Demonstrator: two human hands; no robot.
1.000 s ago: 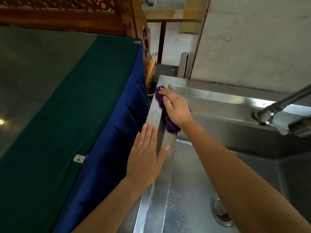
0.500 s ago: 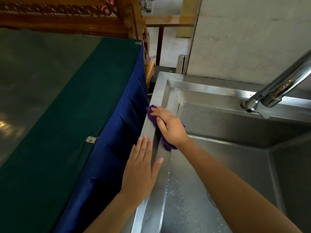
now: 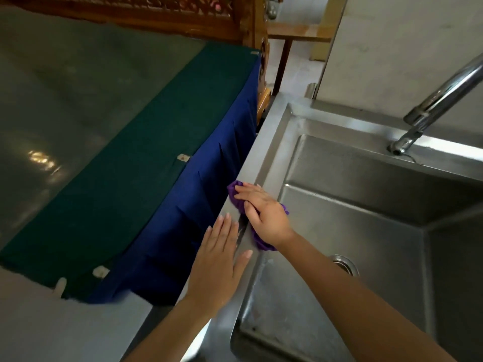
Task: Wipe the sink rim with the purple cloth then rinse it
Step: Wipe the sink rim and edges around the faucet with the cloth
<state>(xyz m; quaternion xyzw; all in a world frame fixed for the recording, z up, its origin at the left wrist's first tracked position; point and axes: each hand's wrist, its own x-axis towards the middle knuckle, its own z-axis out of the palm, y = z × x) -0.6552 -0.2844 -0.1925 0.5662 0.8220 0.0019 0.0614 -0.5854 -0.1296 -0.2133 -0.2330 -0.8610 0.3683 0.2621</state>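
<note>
Two hands work on the left sink rim (image 3: pixel 264 142), beside a table under green cloth (image 3: pixel 130 165).
The steel sink (image 3: pixel 366 205) has a faucet (image 3: pixel 444 95) over its far side. The left hand (image 3: pixel 217 262) lies flat on the rim, fingers straight and pressed together, thumb apart. Just beyond it, the right hand (image 3: pixel 264 215) bends its fingers over the bunched purple cloth (image 3: pixel 235 194), pressing it on the rim.

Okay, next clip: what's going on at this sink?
A person is wiping the left rim of the steel sink. The right hand grips a bunched purple cloth pressed onto the rim. The left hand rests flat on the rim, nearer the camera. No water shows at the faucet, so rinsing has not yet begun.
</note>
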